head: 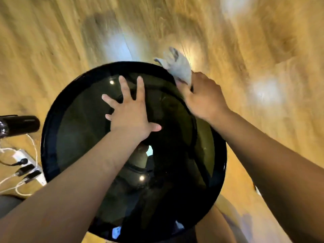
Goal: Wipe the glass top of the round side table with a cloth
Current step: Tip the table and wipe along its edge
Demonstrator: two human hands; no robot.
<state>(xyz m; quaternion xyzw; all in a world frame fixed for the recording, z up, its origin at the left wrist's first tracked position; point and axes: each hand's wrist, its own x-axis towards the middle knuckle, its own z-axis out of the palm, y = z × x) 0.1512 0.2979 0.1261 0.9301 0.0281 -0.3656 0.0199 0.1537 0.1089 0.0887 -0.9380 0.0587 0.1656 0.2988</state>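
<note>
My right fingers (188,88) clamp the cloth (180,68) at the round side table (52,137) rim, about one o'clock, to wipe its edge, while my left hand (130,113) presses flat, fingers spread, steadying the glass top (84,130)

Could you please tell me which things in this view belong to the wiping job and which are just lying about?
Part of the job:
- table, its glass top
- cloth, gripped by the right hand at the far rim
- left hand, spread flat on the glass

Just lying about:
- power strip with white cables on the floor
- black cylinder
</note>
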